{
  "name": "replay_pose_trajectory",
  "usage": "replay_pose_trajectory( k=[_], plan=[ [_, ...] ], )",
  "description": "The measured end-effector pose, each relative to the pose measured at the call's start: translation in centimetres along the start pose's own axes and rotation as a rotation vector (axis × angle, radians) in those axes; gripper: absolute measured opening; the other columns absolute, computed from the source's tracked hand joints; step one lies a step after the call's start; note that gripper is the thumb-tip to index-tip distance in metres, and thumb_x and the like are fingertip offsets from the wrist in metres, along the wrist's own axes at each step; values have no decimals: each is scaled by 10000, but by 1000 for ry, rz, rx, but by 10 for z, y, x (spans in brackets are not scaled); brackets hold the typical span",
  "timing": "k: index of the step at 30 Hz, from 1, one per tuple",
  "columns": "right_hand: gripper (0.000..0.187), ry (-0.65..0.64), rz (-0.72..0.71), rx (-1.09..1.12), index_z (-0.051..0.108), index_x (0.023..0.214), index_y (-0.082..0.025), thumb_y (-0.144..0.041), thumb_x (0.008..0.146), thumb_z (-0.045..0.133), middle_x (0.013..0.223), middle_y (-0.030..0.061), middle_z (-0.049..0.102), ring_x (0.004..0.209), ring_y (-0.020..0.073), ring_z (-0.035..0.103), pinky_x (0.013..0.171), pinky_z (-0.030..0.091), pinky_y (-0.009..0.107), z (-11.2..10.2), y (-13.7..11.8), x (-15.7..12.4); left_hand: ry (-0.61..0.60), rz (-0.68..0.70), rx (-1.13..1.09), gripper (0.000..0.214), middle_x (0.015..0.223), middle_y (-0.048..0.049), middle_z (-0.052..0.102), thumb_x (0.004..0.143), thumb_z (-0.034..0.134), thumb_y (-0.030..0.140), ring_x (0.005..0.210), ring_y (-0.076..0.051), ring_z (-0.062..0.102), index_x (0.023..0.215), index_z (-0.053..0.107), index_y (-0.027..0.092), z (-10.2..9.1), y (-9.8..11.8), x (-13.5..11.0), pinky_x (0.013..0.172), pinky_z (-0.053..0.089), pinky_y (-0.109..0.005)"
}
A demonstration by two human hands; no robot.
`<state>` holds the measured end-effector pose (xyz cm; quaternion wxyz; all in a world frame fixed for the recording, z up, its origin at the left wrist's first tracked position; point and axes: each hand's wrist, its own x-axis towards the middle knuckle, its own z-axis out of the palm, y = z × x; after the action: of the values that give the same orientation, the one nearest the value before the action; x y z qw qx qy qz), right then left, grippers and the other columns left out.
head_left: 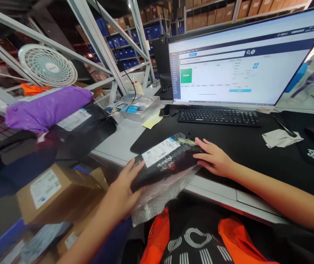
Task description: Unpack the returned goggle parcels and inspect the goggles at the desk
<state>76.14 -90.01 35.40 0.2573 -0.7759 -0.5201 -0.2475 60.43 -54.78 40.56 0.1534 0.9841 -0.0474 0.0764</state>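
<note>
**Both hands on a black parcel at the desk edge**

The fingers of the left hand (pixel 123 190) curl around the near end of a black parcel (pixel 170 161), gripping it from the side and beneath. The right hand (pixel 213 157) lies flat, fingers spread open, pressing on the parcel's far end. The parcel sits on the front edge of the black desk mat (pixel 245 146), a white shipping label (pixel 160 151) facing up and clear bubble wrap (pixel 157 200) hanging below it. Beyond it stand a keyboard (pixel 219 116) and a lit monitor (pixel 242 62). To the left, a purple bag (pixel 46 108) rests on dark parcels, above a cardboard box (pixel 52 192).
</note>
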Motion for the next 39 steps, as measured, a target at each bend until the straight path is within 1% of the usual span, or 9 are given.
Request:
replay_pose_trajectory(
  k=[4, 10, 18, 22, 25, 27, 31, 35, 39],
  plan=[
    [278, -79, 53, -62, 709, 1187, -235, -252, 993, 511, 1418, 82, 584, 1147, 220, 671, 945, 573, 369, -17, 6, 42, -78, -70, -196, 692, 1454, -101, 546, 794, 691, 539, 1333, -336, 515, 1395, 547, 228, -34, -18, 40, 1155, 369, -513],
    [291, -40, 107, -46, 777, 1036, -244, -203, 954, 501, 1216, 10, 718, 1037, 204, 712, 903, 589, 358, -82, 11, 103, -502, -110, -590, 772, 1317, -88, 656, 695, 785, 509, 1168, -296, 630, 1351, 567, 166, -61, -19, 108, 1055, 483, -436],
    [285, -370, 302, -40, 743, 1136, -296, -255, 979, 509, 1298, -1, 672, 1153, 232, 659, 982, 549, 412, -126, 25, 41, -724, 35, -503, 782, 1396, -91, 601, 729, 768, 479, 1249, -303, 588, 1416, 517, 205, -33, 18, 158, 1048, 484, -399],
    [343, -368, 254, -59, 679, 1261, -340, -372, 921, 655, 1514, 18, 484, 1430, 326, 389, 1185, 265, 604, -141, -9, 26, -495, 244, -156, 832, 1567, -107, 399, 804, 724, 462, 1412, -329, 422, 1523, 350, 278, -38, 28, 150, 1154, 359, -495],
    [772, -505, 160, 29, 527, 1426, -339, -524, 734, 813, 1600, 41, 337, 1474, 361, 289, 1222, 88, 618, -146, -44, 22, -129, 410, 60, 791, 1617, -118, 291, 842, 699, 365, 1463, -351, 328, 1532, 317, 311, -43, 29, 113, 1163, 289, -614],
    [870, -587, 129, 38, 494, 1447, -293, -562, 688, 824, 1615, 69, 299, 1487, 370, 248, 1232, 35, 606, -140, -59, 17, -19, 616, 86, 686, 1606, -105, 319, 865, 673, 322, 1447, -323, 367, 1492, 392, 324, -43, 28, 80, 1147, 352, -585],
    [536, -637, 92, -37, 628, 1231, -242, -501, 782, 763, 1597, 76, 347, 1507, 371, 180, 1228, 25, 625, -118, -66, 7, -114, 727, 140, 778, 1529, -140, 441, 765, 759, 490, 1371, -320, 461, 1448, 455, 271, -41, 32, 28, 1096, 452, -518],
    [102, -534, 101, -84, 690, 964, -247, -322, 908, 649, 1510, 54, 486, 1474, 344, 292, 1204, 123, 627, -104, -63, 8, -53, 724, 137, 688, 1452, -127, 532, 738, 755, 499, 1307, -313, 514, 1345, 544, 253, -34, 35, 12, 1124, 416, -529],
    [150, -441, 107, -58, 683, 1057, -236, -236, 973, 559, 1378, 58, 622, 1399, 290, 443, 1167, 213, 583, -95, -52, 11, 145, 681, 48, 252, 1305, -78, 635, 908, 623, 245, 1258, -240, 546, 1160, 633, 262, -19, 22, 18, 1099, 435, -435]
  ],
)
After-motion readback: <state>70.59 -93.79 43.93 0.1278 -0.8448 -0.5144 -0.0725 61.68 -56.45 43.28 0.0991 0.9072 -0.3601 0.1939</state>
